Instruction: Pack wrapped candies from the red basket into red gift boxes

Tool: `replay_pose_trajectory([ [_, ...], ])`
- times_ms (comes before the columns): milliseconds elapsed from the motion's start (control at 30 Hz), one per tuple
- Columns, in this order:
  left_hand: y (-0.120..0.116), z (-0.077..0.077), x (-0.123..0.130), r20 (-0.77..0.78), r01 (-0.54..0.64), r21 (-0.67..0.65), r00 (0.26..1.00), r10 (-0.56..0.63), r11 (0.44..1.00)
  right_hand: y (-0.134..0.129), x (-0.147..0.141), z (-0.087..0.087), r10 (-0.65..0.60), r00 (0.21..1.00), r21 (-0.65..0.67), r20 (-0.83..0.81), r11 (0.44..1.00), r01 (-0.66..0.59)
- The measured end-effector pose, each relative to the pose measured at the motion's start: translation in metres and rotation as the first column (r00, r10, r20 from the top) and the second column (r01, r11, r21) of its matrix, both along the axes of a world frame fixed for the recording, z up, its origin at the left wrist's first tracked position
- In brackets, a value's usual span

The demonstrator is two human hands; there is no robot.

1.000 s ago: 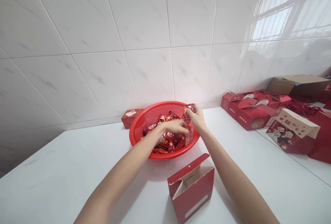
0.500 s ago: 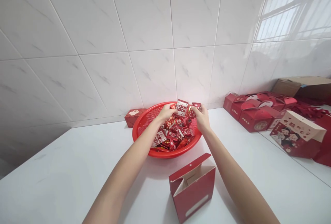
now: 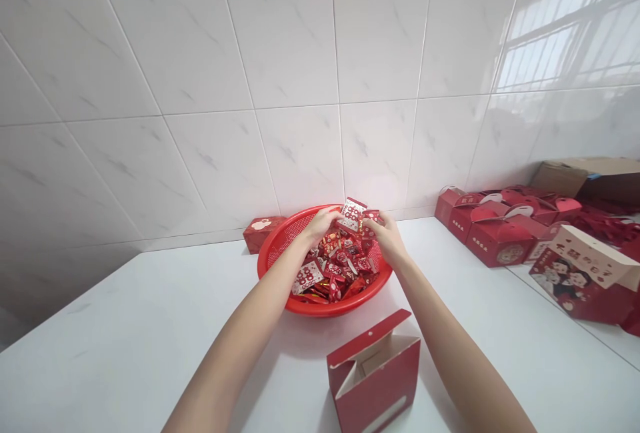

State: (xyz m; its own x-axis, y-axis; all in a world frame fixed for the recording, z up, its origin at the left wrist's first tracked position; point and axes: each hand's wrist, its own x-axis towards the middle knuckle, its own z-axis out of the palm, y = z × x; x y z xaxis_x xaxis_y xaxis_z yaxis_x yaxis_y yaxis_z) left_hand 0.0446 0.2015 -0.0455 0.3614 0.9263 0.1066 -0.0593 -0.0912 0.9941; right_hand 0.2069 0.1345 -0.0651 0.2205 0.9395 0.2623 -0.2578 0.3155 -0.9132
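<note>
My left hand (image 3: 323, 223) is closed on a white-and-red candy packet (image 3: 352, 214), raised over the far side of a red plastic basket (image 3: 273, 253). Opposite it, my right hand (image 3: 390, 236) pinches red-wrapped candies (image 3: 370, 221) close against that packet. Below both hands, many small wrapped candies (image 3: 333, 269) fill the basket, with another white-and-red packet (image 3: 307, 277) lying on top at the left. Between my forearms a red paper gift box (image 3: 377, 379) stands upright, its top open and its inside showing.
Several red gift boxes (image 3: 500, 233) with handles are grouped at the right, beside a box with a cartoon couple (image 3: 575, 279). A brown cardboard carton (image 3: 585, 173) is behind them. A small red box (image 3: 260, 233) sits left of the basket, near the tiled wall (image 3: 300, 146).
The view has tilted up slightly, so everything sits a little lower. My right hand has drawn slightly closer to my left, and the red candies tilt lower. Both hands keep their hold.
</note>
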Motion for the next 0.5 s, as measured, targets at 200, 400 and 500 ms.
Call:
replay_pose_trajectory([
  [200, -0.008, 0.007, 0.002, -0.050, 0.044, -0.075, 0.998, -0.048, 0.996, 0.001, 0.000, -0.001, 0.019, 0.999, 0.006, 0.032, 1.000, -0.019],
  [400, -0.016, 0.010, 0.000, -0.086, 0.037, 0.038, 0.996, -0.034, 0.999, 0.002, -0.002, -0.002, 0.023, 0.998, 0.026, 0.058, 0.999, -0.025],
  [500, -0.019, 0.012, -0.001, -0.101, 0.009, 0.053, 0.995, -0.004, 0.999, 0.001, -0.002, -0.002, 0.016, 0.998, 0.027, 0.066, 0.999, -0.018],
])
